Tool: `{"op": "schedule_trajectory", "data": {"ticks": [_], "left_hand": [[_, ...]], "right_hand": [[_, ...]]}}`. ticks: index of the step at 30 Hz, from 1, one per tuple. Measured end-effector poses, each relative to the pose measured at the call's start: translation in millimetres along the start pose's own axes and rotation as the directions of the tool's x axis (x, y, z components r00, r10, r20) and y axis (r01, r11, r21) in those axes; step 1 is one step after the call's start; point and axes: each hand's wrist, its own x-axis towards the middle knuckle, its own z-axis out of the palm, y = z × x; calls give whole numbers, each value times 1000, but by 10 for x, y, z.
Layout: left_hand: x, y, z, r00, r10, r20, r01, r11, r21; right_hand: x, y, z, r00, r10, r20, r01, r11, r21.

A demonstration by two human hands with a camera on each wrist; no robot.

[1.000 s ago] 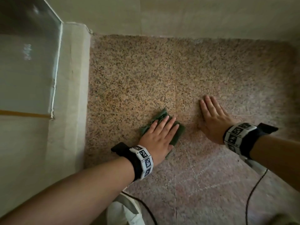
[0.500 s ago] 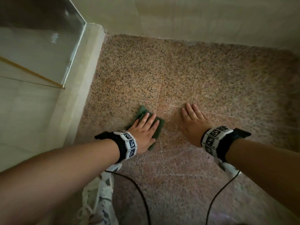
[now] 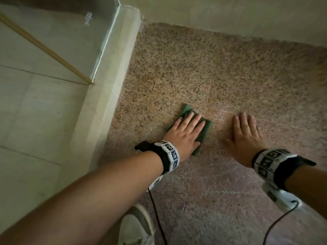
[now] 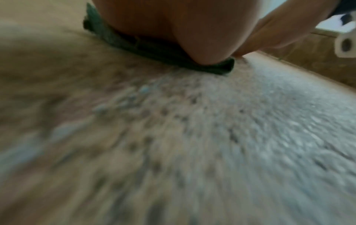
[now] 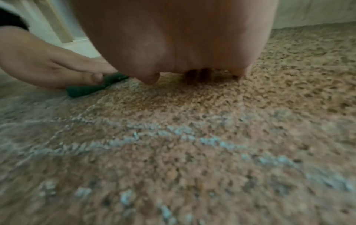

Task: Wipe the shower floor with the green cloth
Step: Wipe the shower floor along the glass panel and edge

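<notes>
A folded green cloth lies on the speckled granite shower floor. My left hand presses flat on the cloth with straight fingers, covering most of it. In the left wrist view the cloth shows as a dark green edge under my palm. My right hand rests flat on the bare floor to the right of the cloth, fingers straight. The right wrist view shows the cloth under the left hand at left.
A pale raised curb with a glass panel borders the floor on the left. A beige wall closes the far side. My white shoe and black cables lie near the bottom edge.
My left hand with the cloth has slid back towards me over the floor, and the right hand has moved back with it. The camera has turned, so the curb looks slanted.
</notes>
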Motion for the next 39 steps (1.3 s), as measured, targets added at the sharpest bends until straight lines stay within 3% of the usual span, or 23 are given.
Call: {"op": "schedule_trajectory", "data": {"ticks": [3, 5, 9, 15, 16, 17, 19, 20, 22, 25, 27, 30, 33, 37, 39], "left_hand": [[-300, -349, 118, 988, -153, -19, 150, 984, -101], [-592, -593, 260, 952, -307, 0, 304, 942, -146], [-1191, -885, 520, 797, -603, 42, 591, 764, -259], [-1096, -725, 502, 675, -728, 121, 717, 608, -341], [-1035, -659, 471, 692, -710, 126, 704, 628, -331], [-984, -564, 447, 746, -656, 113, 654, 691, -307], [-898, -283, 422, 901, -429, 71, 432, 867, -247], [-861, -133, 412, 952, -298, 66, 306, 923, -234], [-801, 56, 417, 990, -118, 77, 132, 972, -196], [-817, -41, 452, 998, -52, 27, 55, 993, -103], [-909, -280, 496, 984, -178, 0, 176, 977, -116], [-1100, -677, 564, 865, -502, 22, 492, 838, -237], [-1347, -891, 635, 765, -641, 67, 628, 719, -297], [-1602, -901, 772, 763, -638, 103, 631, 701, -333], [-1775, -868, 889, 792, -601, 110, 599, 729, -331]], "right_hand": [[30, -58, 57, 998, 56, -19, -56, 998, 17], [64, -83, 114, 996, 64, -69, -63, 998, 25], [76, -90, 144, 995, 71, -72, -70, 997, 26], [81, -38, 122, 997, 40, -69, -39, 999, 8], [80, -25, 122, 997, 34, -65, -34, 999, 6], [83, -15, 123, 997, 27, -71, -27, 1000, 9], [86, -14, 132, 996, 27, -88, -26, 1000, 15], [84, -23, 143, 995, 35, -94, -33, 999, 17], [83, -46, 165, 993, 46, -109, -43, 999, 26], [94, -73, 174, 991, 62, -116, -56, 997, 56], [91, -74, 180, 991, 63, -120, -56, 996, 64], [90, -59, 195, 990, 57, -131, -49, 997, 58], [82, -76, 178, 989, 49, -137, -40, 997, 71], [72, -94, 165, 990, 62, -123, -56, 997, 56], [80, -99, 151, 992, 66, -112, -61, 997, 52]]}}
